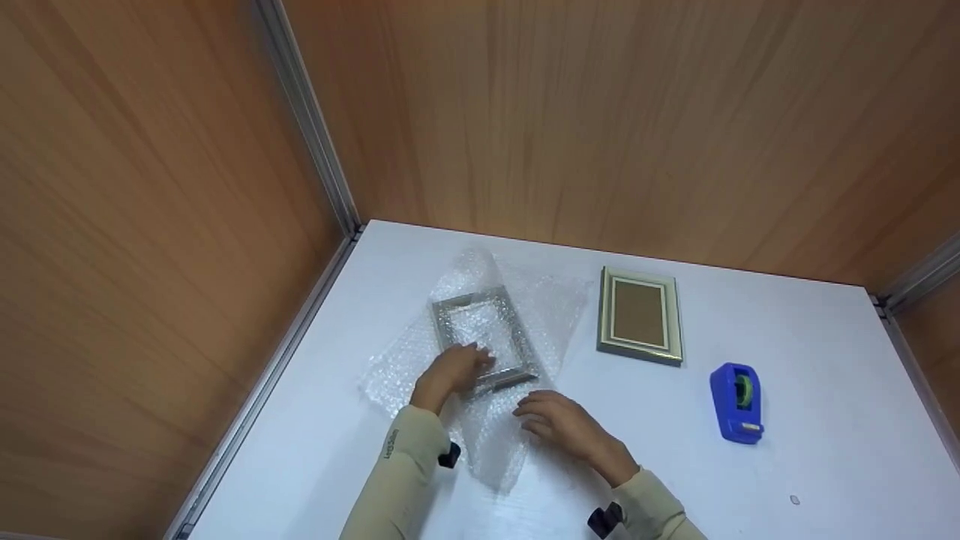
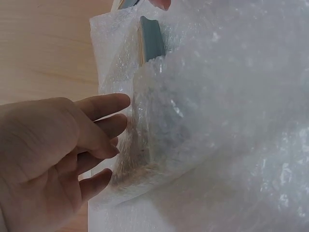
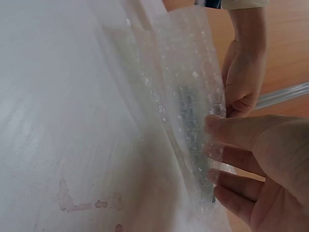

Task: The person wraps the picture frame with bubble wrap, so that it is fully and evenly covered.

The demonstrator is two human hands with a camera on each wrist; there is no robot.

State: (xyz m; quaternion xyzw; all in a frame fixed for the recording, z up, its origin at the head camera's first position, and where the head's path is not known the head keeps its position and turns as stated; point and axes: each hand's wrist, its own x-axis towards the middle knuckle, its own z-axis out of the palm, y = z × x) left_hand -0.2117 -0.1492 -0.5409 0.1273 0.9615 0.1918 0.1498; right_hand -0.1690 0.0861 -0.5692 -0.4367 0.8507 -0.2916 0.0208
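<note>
A picture frame (image 1: pixel 517 330) lies on a spread sheet of bubble wrap (image 1: pixel 405 367), and part of the sheet is folded over it. My left hand (image 1: pixel 454 371) reaches over the near left part of the frame, fingers loosely bent. In the left wrist view its fingertips (image 2: pixel 118 102) are right at the wrapped side, where one bare frame corner (image 2: pixel 152 41) sticks out. My right hand (image 1: pixel 566 424) is at the near right edge of the wrap. The right wrist view has its extended fingers (image 3: pixel 236 159) touching the film, with the frame's dark edge showing through.
A second picture frame (image 1: pixel 639 315) with a brown panel lies to the right on the white table (image 1: pixel 825 375). Nearer stands a blue tape dispenser (image 1: pixel 736 403) with a green-cored roll. Wooden panels (image 1: pixel 600 127) enclose the table's back and sides.
</note>
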